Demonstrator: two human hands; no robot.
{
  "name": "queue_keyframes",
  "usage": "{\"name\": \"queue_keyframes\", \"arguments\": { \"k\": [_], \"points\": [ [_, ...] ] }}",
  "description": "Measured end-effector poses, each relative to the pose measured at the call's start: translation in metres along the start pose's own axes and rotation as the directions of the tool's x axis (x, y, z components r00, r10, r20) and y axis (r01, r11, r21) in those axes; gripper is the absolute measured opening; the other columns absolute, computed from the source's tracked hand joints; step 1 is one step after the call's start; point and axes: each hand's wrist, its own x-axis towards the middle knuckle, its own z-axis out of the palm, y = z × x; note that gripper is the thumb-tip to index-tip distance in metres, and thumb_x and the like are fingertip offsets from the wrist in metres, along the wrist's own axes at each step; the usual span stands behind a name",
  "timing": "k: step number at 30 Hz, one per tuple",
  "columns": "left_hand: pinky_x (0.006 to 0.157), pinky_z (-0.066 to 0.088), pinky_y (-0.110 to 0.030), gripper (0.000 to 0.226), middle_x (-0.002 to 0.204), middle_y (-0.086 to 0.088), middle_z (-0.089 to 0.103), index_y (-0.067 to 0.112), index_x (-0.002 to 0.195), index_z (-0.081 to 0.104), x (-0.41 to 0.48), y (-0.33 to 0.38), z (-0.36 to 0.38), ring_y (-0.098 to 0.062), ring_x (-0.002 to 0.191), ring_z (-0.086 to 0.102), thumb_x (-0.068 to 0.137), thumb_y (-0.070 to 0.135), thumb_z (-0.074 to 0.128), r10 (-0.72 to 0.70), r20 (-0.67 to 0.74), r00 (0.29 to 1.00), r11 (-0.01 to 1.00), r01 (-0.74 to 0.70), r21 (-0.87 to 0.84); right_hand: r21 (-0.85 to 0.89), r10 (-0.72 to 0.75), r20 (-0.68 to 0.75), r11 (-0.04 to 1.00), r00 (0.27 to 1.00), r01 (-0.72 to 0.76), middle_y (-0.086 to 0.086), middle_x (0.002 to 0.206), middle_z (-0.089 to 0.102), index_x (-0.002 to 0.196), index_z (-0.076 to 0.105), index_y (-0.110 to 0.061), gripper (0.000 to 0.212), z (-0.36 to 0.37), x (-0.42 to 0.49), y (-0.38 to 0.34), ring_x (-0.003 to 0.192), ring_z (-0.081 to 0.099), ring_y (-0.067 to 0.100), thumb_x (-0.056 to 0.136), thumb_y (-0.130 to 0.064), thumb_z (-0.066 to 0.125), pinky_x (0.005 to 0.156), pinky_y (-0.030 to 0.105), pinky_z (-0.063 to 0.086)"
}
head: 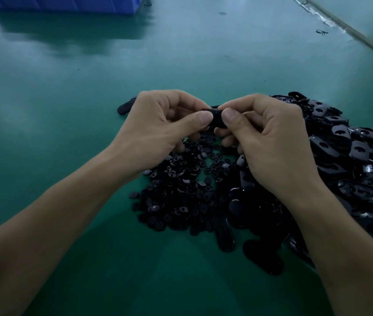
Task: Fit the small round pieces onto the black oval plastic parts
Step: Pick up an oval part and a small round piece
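Green worktop (44, 110) filling frame; left hand (158, 126) and right hand (272, 142) both pinching one oval part (217, 118) at centre, its long axis seemingly lying left-right between the grips.

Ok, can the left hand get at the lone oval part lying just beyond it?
Probably, once freed: the left hand and right hand both pinch the held oval part; the lone oval lies close beyond, unblocked.

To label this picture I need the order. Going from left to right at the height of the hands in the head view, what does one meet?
In order: lone black oval part → left hand → held black oval part → right hand → heap of black oval parts.
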Motion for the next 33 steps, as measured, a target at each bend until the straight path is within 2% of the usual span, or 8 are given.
{"name": "queue_keyframes", "arguments": {
  "k": [3,5,8,11,15,20,26,33],
  "points": [
    [0.048,0.051,-0.021,0.008,0.071,0.004,0.069,0.018,0.093,0.071,0.000,0.001,-0.001,-0.005,0.062,0.062,0.089,0.011,0.071,0.017,-0.006,1.000,1.000,-0.017,-0.026,-0.092,-0.028,-0.017,0.995,0.999,0.027,-0.009,0.074,0.072,0.109,0.068,-0.026,0.013,0.001,-0.001,0.000,0.068,0.069,0.003,0.098,-0.025,0.061,0.067,0.024,0.054],
    [0.049,0.050,-0.019,0.011,0.070,0.005,0.068,0.017,0.096,0.070,0.002,0.001,-0.002,-0.005,0.061,0.062,0.091,0.008,0.068,0.022,-0.054,0.998,0.999,-0.024,-0.037,-0.249,-0.074,-0.018,0.966,0.997,0.067,-0.015,0.074,0.069,0.122,0.064,-0.024,0.025,0.002,-0.003,0.001,0.071,0.065,-0.001,0.098,-0.032,0.062,0.070,0.013,0.049],
    [0.052,0.051,-0.019,0.011,0.071,0.002,0.068,0.017,0.095,0.071,0.004,0.000,-0.003,-0.007,0.062,0.062,0.093,0.007,0.066,0.028,-0.140,0.990,0.999,-0.032,-0.027,-0.484,-0.101,0.104,0.864,0.989,0.139,-0.013,0.079,0.064,0.108,0.065,-0.022,0.016,0.003,-0.006,-0.001,0.077,0.058,0.007,0.095,-0.031,0.066,0.072,0.024,0.046],
    [0.057,0.056,-0.022,0.011,0.071,0.001,0.067,0.018,0.091,0.070,0.004,-0.001,-0.003,-0.011,0.065,0.064,0.092,0.007,0.067,0.032,-0.185,0.982,0.998,-0.042,-0.049,-0.663,-0.082,0.302,0.698,0.950,0.271,-0.003,0.096,0.062,0.103,0.072,-0.024,0.012,0.007,-0.009,-0.002,0.097,0.051,0.019,0.095,-0.030,0.065,0.078,0.030,0.041],
    [0.065,0.058,-0.024,0.014,0.072,0.010,0.066,0.022,0.088,0.069,0.004,-0.004,-0.001,-0.009,0.073,0.064,0.092,0.008,0.067,0.065,-0.169,0.983,0.998,-0.068,-0.010,-0.710,-0.016,0.410,0.622,0.912,0.330,-0.004,0.100,0.055,0.111,0.070,-0.025,0.019,0.012,-0.013,-0.002,0.104,0.047,0.020,0.097,-0.034,0.061,0.089,0.035,0.044],
    [0.068,0.058,-0.023,0.020,0.071,0.014,0.069,0.025,0.085,0.069,0.004,-0.006,0.000,-0.007,0.068,0.065,0.092,0.007,0.067,0.056,-0.141,0.988,0.997,-0.049,0.052,-0.741,-0.007,0.349,0.610,0.937,0.281,-0.002,0.100,0.059,0.106,0.068,-0.023,0.015,0.017,-0.014,-0.002,0.102,0.050,0.023,0.097,-0.032,0.059,0.080,0.033,0.039],
    [0.063,0.058,-0.022,0.014,0.070,0.003,0.073,0.017,0.090,0.068,0.004,-0.006,-0.001,-0.009,0.065,0.069,0.093,0.004,0.065,0.042,-0.167,0.985,0.998,-0.049,-0.035,-0.743,0.021,0.337,0.620,0.941,0.252,-0.001,0.097,0.062,0.099,0.068,-0.023,0.018,0.020,-0.012,-0.003,0.102,0.052,0.022,0.097,-0.039,0.060,0.072,0.029,0.031],
    [0.068,0.058,-0.025,0.016,0.074,-0.004,0.074,0.016,0.098,0.069,0.004,-0.008,-0.003,-0.015,0.071,0.072,0.093,0.001,0.065,0.045,-0.198,0.979,0.997,-0.055,-0.045,-0.718,-0.002,0.356,0.639,0.934,0.275,0.000,0.099,0.059,0.100,0.065,-0.021,0.018,0.022,-0.013,0.000,0.100,0.052,0.023,0.101,-0.036,0.055,0.074,0.029,0.031]
  ]
}}
